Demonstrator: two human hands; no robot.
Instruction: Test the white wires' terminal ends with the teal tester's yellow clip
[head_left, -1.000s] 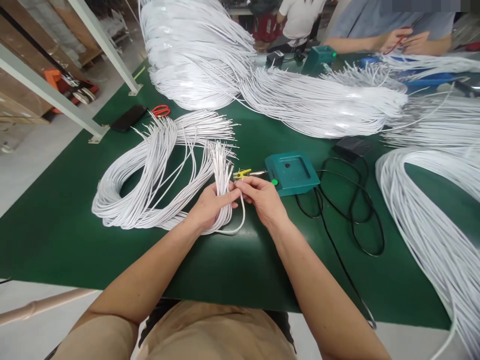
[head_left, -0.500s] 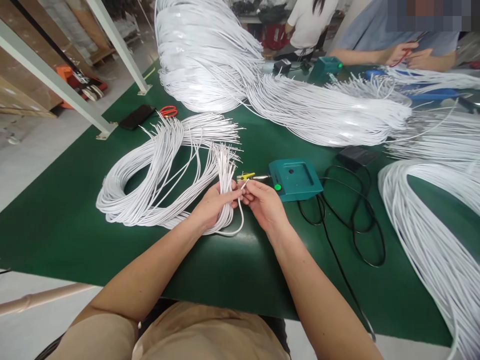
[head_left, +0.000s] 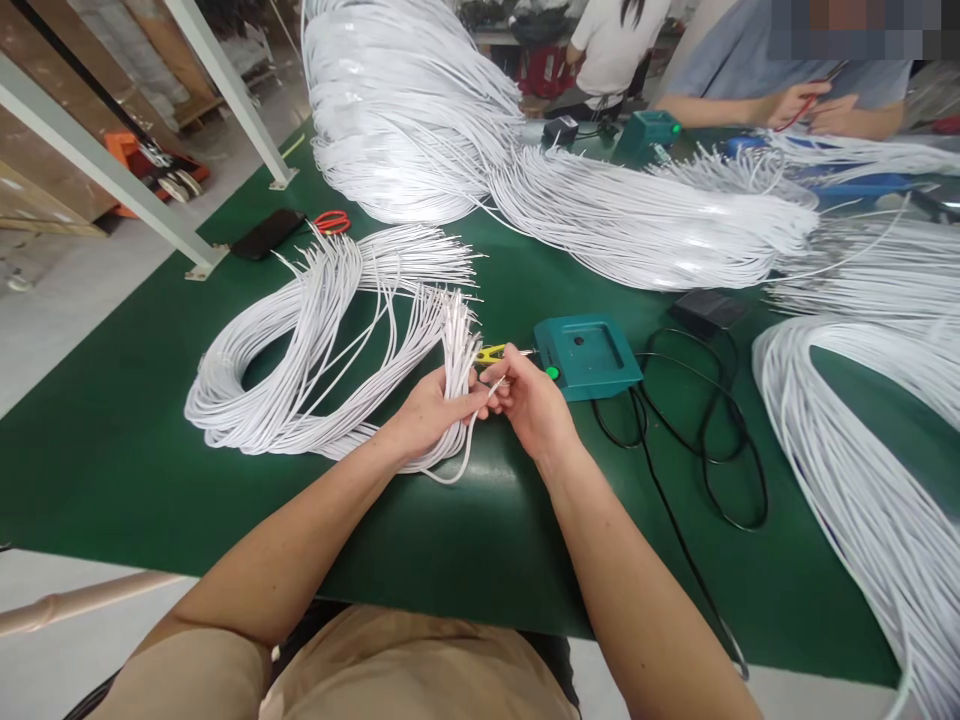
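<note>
My left hand (head_left: 431, 412) is wrapped round a bundle of white cables (head_left: 456, 350), whose stripped ends point up above the fingers. From that bundle a single white cable (head_left: 469, 450) loops out below and runs up between my two hands. The fingers of my right hand (head_left: 531, 398) are curled at its tip, close beside my left thumb; the exact contact is partly hidden. Just behind my right fingertips lies a yellow clip-like tool (head_left: 491, 354). It points towards a teal box (head_left: 589, 385) with a lit green button.
Coiled white cables (head_left: 247, 420) lie left of my hands on the green table (head_left: 480, 560). Bigger cable heaps (head_left: 412, 120) stand behind, with more cables (head_left: 840, 450) at right. Red-handled scissors (head_left: 332, 222), a black phone-like object (head_left: 268, 235) and black cords (head_left: 705, 440) lie around. A co-worker's hands (head_left: 817, 110) hold a red-handled tool.
The single cable's tip has shifted slightly right and down, and its loop hangs lower and further left. My right index finger has lifted. My left hand keeps its hold on the bundle.
</note>
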